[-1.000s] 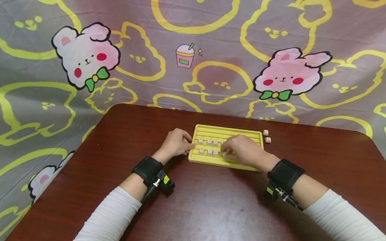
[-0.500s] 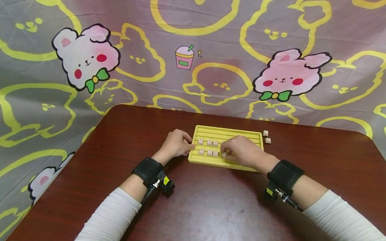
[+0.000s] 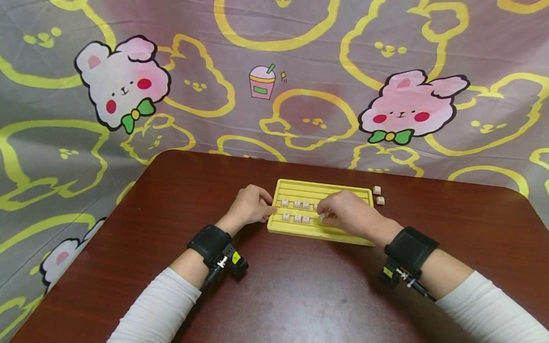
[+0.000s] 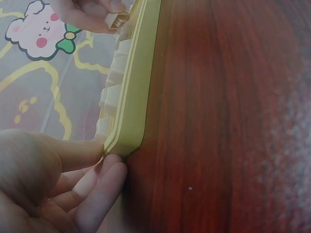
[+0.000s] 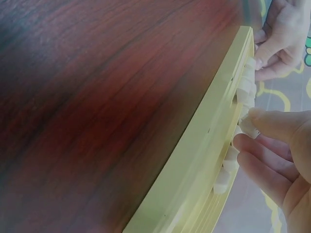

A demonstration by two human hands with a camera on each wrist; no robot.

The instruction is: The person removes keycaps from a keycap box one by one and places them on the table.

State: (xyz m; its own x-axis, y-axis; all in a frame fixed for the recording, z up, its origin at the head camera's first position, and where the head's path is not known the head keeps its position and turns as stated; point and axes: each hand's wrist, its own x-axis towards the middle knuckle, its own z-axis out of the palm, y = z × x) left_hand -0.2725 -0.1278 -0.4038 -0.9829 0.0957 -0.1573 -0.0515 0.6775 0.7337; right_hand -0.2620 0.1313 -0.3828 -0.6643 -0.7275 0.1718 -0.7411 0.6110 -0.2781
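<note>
On the tabletop, above the near row of the yellow tray, the pinched keycap has shifted slightly rightward within the last half second, widening its gap from the three neighbouring keycaps and suggesting that it is not yet seated. The right hand, reaching in over the tray's right part, grips this keycap between thumb and fingers, tilted so its hollow underside shows; the left hand pinches the tray's left end.
</note>
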